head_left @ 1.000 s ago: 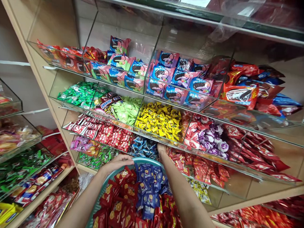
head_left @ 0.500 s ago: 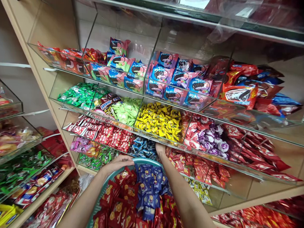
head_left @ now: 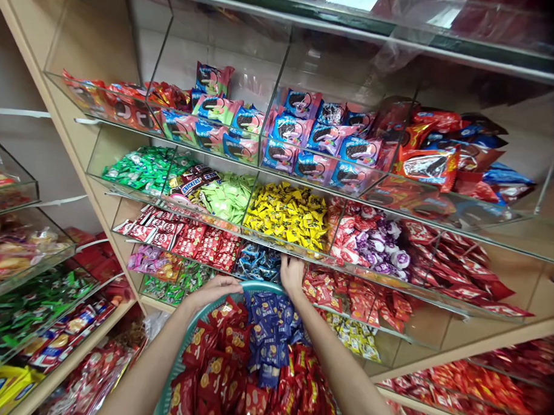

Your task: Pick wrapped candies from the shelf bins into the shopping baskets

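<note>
A green plastic basket (head_left: 184, 349) is low in the head view, heaped with red packets (head_left: 219, 372) and blue packets (head_left: 270, 328). My left hand (head_left: 218, 288) is closed on the far left part of its rim. Beyond the rim, my right hand (head_left: 293, 273) reaches in under the shelf above, between a compartment of dark blue wrapped sweets (head_left: 259, 261) and one of red packets (head_left: 324, 288). The shelf edge partly hides its fingers, so I cannot make out whether they grip anything.
Clear-fronted shelves rise ahead, with yellow sweets (head_left: 288, 217), purple sweets (head_left: 380, 244), green sweets (head_left: 139, 169) and wrapped biscuits (head_left: 291, 130). A wooden side panel (head_left: 79, 146) stands at left. More stocked shelves (head_left: 32, 308) lie past it.
My right hand shows more of itself below the shelf edge and sits slightly further left. The left hand stays at the basket rim. The view has shifted slightly.
</note>
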Available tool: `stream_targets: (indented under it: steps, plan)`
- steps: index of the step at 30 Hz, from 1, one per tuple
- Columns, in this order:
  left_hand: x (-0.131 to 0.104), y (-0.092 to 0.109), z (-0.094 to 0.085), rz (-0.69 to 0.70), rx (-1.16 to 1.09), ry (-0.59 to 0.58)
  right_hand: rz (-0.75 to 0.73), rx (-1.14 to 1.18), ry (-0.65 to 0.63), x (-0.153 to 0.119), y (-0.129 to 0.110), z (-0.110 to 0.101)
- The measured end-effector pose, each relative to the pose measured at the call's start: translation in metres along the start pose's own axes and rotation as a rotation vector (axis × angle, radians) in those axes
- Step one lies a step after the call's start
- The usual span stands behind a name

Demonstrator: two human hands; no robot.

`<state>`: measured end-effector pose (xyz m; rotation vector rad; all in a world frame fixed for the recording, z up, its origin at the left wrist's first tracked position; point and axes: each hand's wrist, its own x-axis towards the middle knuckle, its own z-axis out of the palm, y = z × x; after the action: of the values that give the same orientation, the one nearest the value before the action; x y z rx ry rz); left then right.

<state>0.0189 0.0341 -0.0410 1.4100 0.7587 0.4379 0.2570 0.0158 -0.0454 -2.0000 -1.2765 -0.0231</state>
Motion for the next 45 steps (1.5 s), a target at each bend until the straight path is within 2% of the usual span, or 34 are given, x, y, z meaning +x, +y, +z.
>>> stream_targets:
  steps: [3,8,11,14,16,19,23,28,34,41,45]
  plan:
    - [0.000,0.001,0.000,0.031,0.053,-0.009,-0.101,0.079,0.102,-0.033,-0.010,-0.020]
    - [0.003,0.002,-0.002,0.077,0.135,-0.024,-0.123,0.346,0.037,-0.098,-0.017,-0.067]
    - [0.004,0.001,-0.003,0.056,0.131,-0.034,0.010,0.501,-0.022,-0.129,-0.011,-0.091]
    - [0.005,-0.001,-0.003,0.027,0.102,-0.032,0.259,0.728,-0.102,-0.149,0.001,-0.100]
    - [0.005,-0.002,-0.003,-0.012,0.072,-0.036,0.407,0.856,-0.134,-0.157,0.009,-0.100]
    - [0.005,-0.003,-0.002,-0.041,0.036,-0.052,0.484,0.913,-0.142,-0.163,0.019,-0.093]
    - [0.007,-0.003,-0.002,0.009,0.073,-0.018,0.475,0.908,-0.132,-0.165,0.025,-0.081]
    - [0.008,-0.004,-0.003,0.003,0.080,-0.029,0.444,0.894,-0.120,-0.165,0.030,-0.071]
    - [0.006,-0.002,-0.002,-0.009,0.060,-0.017,0.408,0.866,-0.159,-0.166,0.032,-0.069]
    - [0.001,0.008,-0.003,-0.007,0.074,-0.056,0.372,0.811,-0.197,-0.167,0.028,-0.065]
    - [0.003,0.004,-0.003,-0.002,0.078,-0.064,0.326,0.694,-0.193,-0.168,0.020,-0.068]
